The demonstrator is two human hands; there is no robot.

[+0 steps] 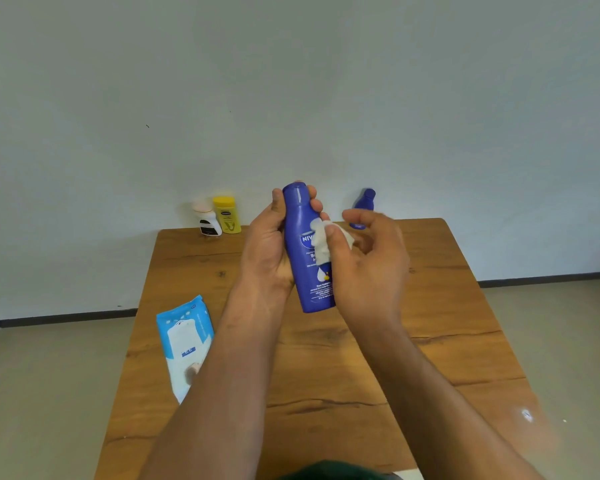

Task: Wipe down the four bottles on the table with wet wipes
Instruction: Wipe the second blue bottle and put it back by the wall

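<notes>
Right now the big blue bottle [303,230] is up in the air over the middle of the counter [430,306], not resting on it. The left hand [267,244] holds it, with its fingers [316,202] wrapped round the top part. The right hand [368,268] pinches a wet wipe [321,242] and rubs it on the label with the thumb.

The bottle could slip. The wipe makes it wet, and only one hand grips it, high up. If the right hand rubs too hard, I think the bottle could twist out and drop. The wipe is small and bunched, so it might miss spots.

The bottle stands nearly straight up. Its long side runs up and down, with the cap on top and leaning a little to the left.

The white bottle [208,223], yellow bottle [226,214] and small blue bottle [362,206] wait at the back edge.
</notes>
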